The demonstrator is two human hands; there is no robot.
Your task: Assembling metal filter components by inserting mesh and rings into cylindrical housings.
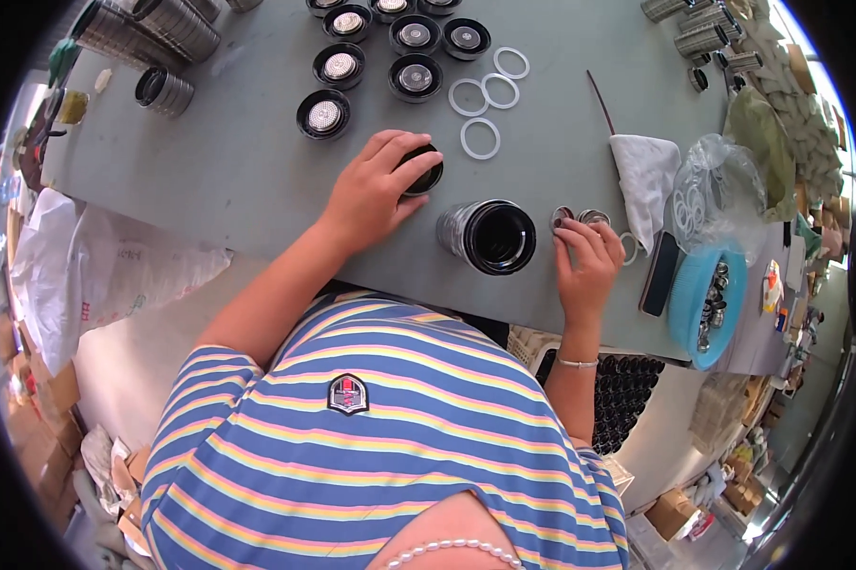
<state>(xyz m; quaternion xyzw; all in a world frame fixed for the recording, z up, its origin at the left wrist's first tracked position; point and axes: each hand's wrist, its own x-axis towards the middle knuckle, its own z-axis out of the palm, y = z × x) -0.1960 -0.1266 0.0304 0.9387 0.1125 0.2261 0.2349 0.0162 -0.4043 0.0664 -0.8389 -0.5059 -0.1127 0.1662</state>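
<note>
My left hand [376, 190] is closed round a black lid [428, 179] on the grey table [257, 190], its fingers over the rim. To the right of it stands a dark cylindrical cup [459, 233] with its open top tilted toward me, touched by neither hand. My right hand [589, 266] pinches a small round metal piece [561, 218] at the fingertips. Another small round metal part [595, 218] lies just beside those fingers, partly hidden by them.
Several black lids with metal centres [414, 78] and white sealing rings [480, 120] lie ahead. Metal cylinders [167, 92] stand at far left. Rightward are a white cloth [644, 180], a clear bag [722, 180] of rings, a black phone-like slab [658, 275] and a blue basket [682, 313] of metal parts.
</note>
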